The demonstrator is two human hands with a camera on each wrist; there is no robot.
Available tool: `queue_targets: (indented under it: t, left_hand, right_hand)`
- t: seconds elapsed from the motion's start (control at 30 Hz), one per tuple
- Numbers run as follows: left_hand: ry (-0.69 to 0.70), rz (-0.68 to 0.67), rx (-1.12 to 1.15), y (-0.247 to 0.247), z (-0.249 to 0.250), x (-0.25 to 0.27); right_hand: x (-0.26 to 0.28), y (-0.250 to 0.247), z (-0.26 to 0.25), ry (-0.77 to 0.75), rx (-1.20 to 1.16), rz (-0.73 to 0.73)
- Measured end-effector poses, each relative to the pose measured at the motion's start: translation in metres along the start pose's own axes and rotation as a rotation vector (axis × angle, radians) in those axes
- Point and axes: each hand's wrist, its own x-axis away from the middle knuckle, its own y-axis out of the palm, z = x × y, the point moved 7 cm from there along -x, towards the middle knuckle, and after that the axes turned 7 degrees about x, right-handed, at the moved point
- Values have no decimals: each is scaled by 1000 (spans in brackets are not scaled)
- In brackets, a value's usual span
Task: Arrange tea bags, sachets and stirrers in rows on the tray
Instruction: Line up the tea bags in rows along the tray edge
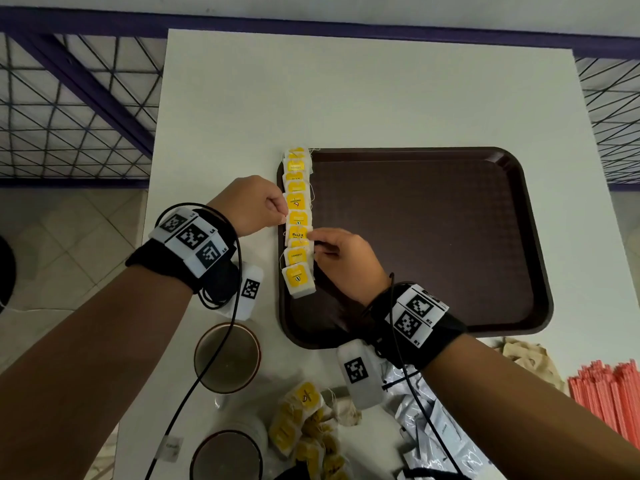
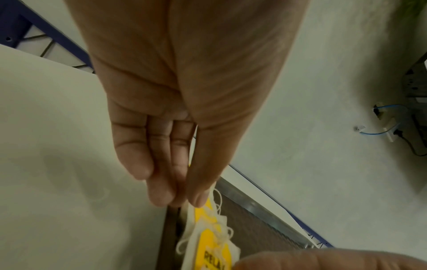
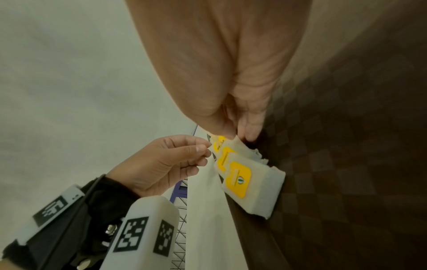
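Tea-bag row [image 1: 297, 220] runs 12-to-6 along the tray's [image 1: 433, 237] left rim. Left hand [image 1: 251, 204] and right hand [image 1: 343, 259] each pinch one bag — loose bags [image 1: 308, 431], sachets [image 1: 433, 427], stirrers [image 1: 609, 393] at 6.

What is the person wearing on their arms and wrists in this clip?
Both forearms are bare, no sleeves. Each wrist has a black strap carrying white blocks printed with black-and-white square codes, plus a white camera box underneath. Thin black cables loop from both wrist units.
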Motion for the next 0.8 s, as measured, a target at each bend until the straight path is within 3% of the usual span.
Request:
queue_targets:
  t: [0.17, 0.3, 0.37, 0.8]
  left_hand:
    - [22, -37, 1, 3, 4, 5]
    - [37, -87, -35, 11, 6, 11]
    - [35, -113, -65, 15, 7, 12]
    - [20, -233, -187, 28, 7, 15]
  right_hand:
    - [3, -13, 12, 91, 1, 87]
    - [13, -2, 16, 90, 66, -154]
    - [19, 5, 14, 58, 85, -198]
    - [28, 10, 9, 22, 73, -84]
